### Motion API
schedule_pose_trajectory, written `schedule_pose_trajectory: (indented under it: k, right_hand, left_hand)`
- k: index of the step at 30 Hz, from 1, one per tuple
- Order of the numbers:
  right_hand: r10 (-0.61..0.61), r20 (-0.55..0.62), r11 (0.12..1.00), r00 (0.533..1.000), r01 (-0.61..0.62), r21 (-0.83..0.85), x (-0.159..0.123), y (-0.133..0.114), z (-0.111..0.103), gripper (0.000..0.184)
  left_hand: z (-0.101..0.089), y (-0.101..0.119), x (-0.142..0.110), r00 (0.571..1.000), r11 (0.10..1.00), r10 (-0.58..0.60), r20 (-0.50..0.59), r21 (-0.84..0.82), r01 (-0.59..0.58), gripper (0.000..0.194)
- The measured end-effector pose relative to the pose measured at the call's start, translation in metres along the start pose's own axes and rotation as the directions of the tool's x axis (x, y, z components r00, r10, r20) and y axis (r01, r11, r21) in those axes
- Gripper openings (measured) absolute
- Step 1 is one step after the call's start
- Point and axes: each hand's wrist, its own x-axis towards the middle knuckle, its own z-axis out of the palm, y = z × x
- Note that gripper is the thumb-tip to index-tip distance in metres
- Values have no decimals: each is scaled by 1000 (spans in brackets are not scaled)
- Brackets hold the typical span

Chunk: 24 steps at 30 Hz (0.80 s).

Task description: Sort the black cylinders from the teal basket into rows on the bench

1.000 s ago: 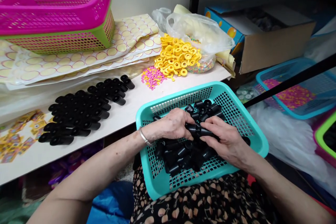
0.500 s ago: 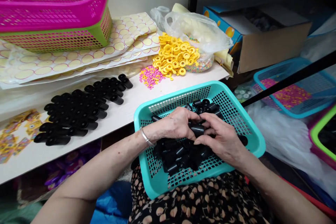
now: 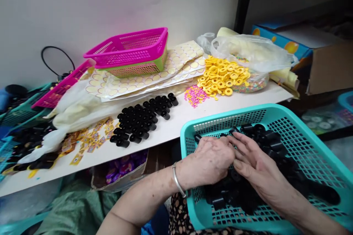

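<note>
A turquoise basket rests on my lap, holding many short black plastic tubes. Over it my left hand is closed, with its back toward me and its fingertips hidden. My right hand meets it from the right, fingers bent and thumb pressed against the left hand. Whatever lies between the two hands is concealed by them. On the white table stand black tubes in close rows.
Behind the rows lie sticker sheets under stacked pink and green baskets. Yellow ring-shaped pieces, small pink bits and a plastic bag sit farther right. Below the table is a box of purple items.
The view has swung left, bringing the table's left end into sight. A black tube showed between my hands before; now my left hand has turned over and hides that spot.
</note>
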Motion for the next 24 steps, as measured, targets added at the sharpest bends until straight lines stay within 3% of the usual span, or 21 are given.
schedule_pose_trajectory:
  k: [2, 4, 5, 6, 7, 8, 9, 10, 11, 12, 14, 16, 21, 24]
  right_hand:
    - [-30, 50, 997, 998, 33, -69, 1, -6, 4, 66]
    - [-46, 99, 977, 994, 66, -204, 5, -14, 3, 62]
    - [-68, 102, 947, 993, 96, -307, 8, -19, 0, 60]
    - [-113, 91, 892, 989, 141, -430, 14, -23, -5, 58]
    - [-176, 73, 806, 982, 187, -561, 20, -26, -13, 54]
    - [-258, 64, 691, 964, 231, -685, 27, -28, -22, 46]
    - [-319, 72, 566, 945, 251, -786, 35, -30, -33, 35]
    - [-337, 89, 456, 937, 245, -856, 41, -30, -43, 24]
    - [-311, 117, 365, 943, 232, -902, 47, -29, -53, 15]
    - [-257, 145, 290, 956, 219, -932, 51, -27, -62, 11]
    - [-125, 215, 168, 968, 235, -957, 56, -23, -70, 12]
    - [-38, 293, 78, 955, 296, -952, 58, -18, -68, 14]
    - [42, 386, -43, 922, 388, -921, 63, -9, -36, 12]
    - [138, 392, -102, 909, 407, -908, 71, -3, -19, 13]
  left_hand:
    - [0, -5, -5, 996, 998, -67, -58, -13, 66, 13]
    - [2, -18, -9, 973, 969, -151, -173, -218, 112, 9]
    - [3, -27, -13, 938, 923, -225, -264, -367, 118, 11]
    - [6, -38, -17, 870, 853, -331, -365, -510, 110, 16]
    - [11, -51, -22, 763, 770, -458, -456, -632, 85, 24]
    - [17, -65, -27, 615, 695, -593, -520, -716, 65, 30]
    - [25, -79, -32, 437, 637, -712, -550, -767, 73, 33]
    - [35, -93, -36, 265, 580, -798, -541, -810, 92, 37]
    - [45, -106, -40, 128, 515, -856, -502, -850, 112, 42]
    - [56, -118, -42, 43, 448, -894, -446, -884, 134, 46]
    - [74, -134, -44, -16, 368, -925, -378, -908, 203, 47]
    - [84, -143, -44, -20, 362, -922, -386, -880, 309, 45]
    - [79, -150, -40, -46, 414, -823, -566, -653, 635, 39]
    - [75, -150, -38, -92, 386, -806, -584, -637, 667, 38]
